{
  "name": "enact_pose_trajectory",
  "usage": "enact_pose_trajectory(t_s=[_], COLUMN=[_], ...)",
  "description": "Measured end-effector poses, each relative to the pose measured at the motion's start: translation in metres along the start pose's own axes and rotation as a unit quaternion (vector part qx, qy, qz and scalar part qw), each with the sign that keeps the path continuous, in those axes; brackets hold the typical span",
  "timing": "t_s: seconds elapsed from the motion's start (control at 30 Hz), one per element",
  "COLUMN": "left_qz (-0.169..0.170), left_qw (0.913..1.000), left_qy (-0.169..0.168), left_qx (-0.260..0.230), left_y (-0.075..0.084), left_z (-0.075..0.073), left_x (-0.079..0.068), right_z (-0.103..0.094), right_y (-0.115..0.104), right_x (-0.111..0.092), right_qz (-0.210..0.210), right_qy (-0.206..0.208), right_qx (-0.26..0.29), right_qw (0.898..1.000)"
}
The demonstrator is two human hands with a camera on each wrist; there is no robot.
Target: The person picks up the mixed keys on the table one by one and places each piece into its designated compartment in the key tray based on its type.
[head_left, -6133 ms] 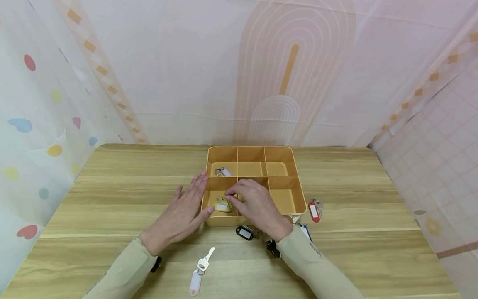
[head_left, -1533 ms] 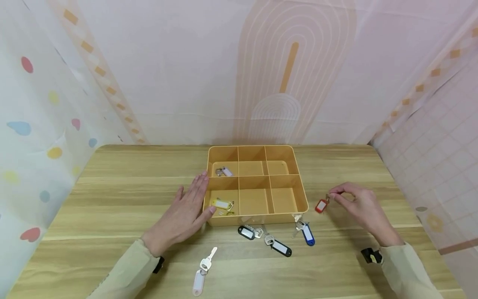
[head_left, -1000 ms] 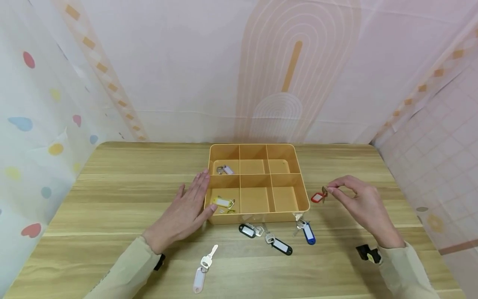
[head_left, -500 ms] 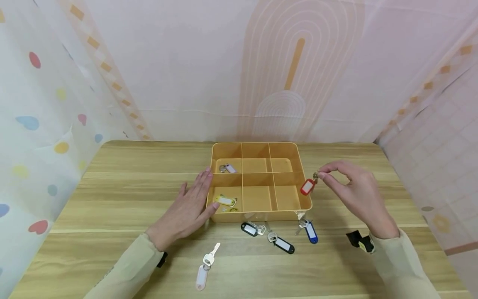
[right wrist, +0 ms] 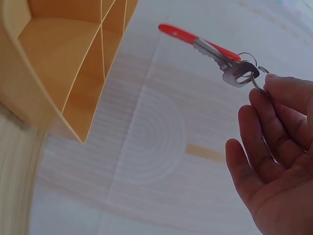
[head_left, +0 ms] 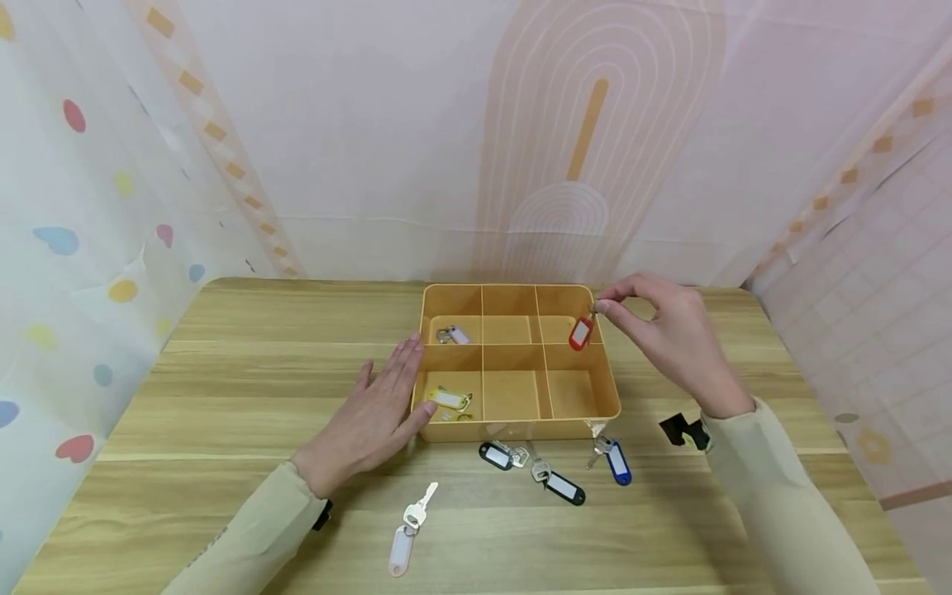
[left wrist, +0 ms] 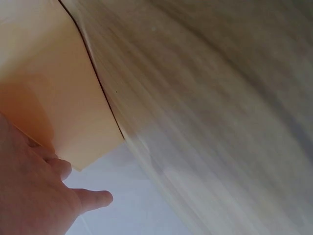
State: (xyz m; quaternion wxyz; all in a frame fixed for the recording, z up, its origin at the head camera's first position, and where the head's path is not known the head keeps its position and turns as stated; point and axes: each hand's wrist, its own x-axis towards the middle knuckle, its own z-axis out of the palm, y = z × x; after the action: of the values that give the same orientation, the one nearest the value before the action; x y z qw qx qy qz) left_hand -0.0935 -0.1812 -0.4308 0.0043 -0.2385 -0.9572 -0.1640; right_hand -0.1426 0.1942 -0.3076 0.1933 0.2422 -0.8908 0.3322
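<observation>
Between thumb and forefinger my right hand (head_left: 662, 335) pinches the ring of a key with a red tag (head_left: 581, 333). The tag hangs over the back right compartment of the orange divided box (head_left: 513, 430). In the right wrist view the silver key (right wrist: 238, 73) dangles from its ring beside the red tag. My left hand (head_left: 372, 413) lies with straight fingers against the box's left side, thumb over the front left corner. Inside the box, a key with a pale lilac tag (head_left: 459, 335) lies back left, and yellow-tagged keys (head_left: 449, 399) lie front left.
In front of the box lie keys with black tags (head_left: 564, 487) and one with a blue tag (head_left: 618, 463). A key with a pale pink tag (head_left: 401, 551) lies nearer on the wooden table (head_left: 260, 372). A patterned cloth (head_left: 372, 165) hangs behind.
My right hand has picked up the red-tagged key from the table right of the box and carried it up and left over the back right compartment. My left hand has stayed at the box.
</observation>
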Motion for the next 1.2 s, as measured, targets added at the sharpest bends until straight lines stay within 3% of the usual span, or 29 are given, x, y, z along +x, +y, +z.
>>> enact_pose_trajectory(t_s=[0.6, 1.2], left_qz=[0.003, -0.001], left_qw=[1.0000, 1.0000], left_qy=[0.002, 0.001], left_qx=[0.008, 0.005], left_y=[-0.003, -0.002], left_z=[0.001, 0.001], left_x=[0.001, -0.002], right_z=[0.045, 0.089], right_y=[0.002, 0.009], right_x=[0.051, 0.070], right_qz=[0.028, 0.060], right_qy=[-0.089, -0.187], right_qx=[0.032, 0.054], right_qw=[0.995, 0.979])
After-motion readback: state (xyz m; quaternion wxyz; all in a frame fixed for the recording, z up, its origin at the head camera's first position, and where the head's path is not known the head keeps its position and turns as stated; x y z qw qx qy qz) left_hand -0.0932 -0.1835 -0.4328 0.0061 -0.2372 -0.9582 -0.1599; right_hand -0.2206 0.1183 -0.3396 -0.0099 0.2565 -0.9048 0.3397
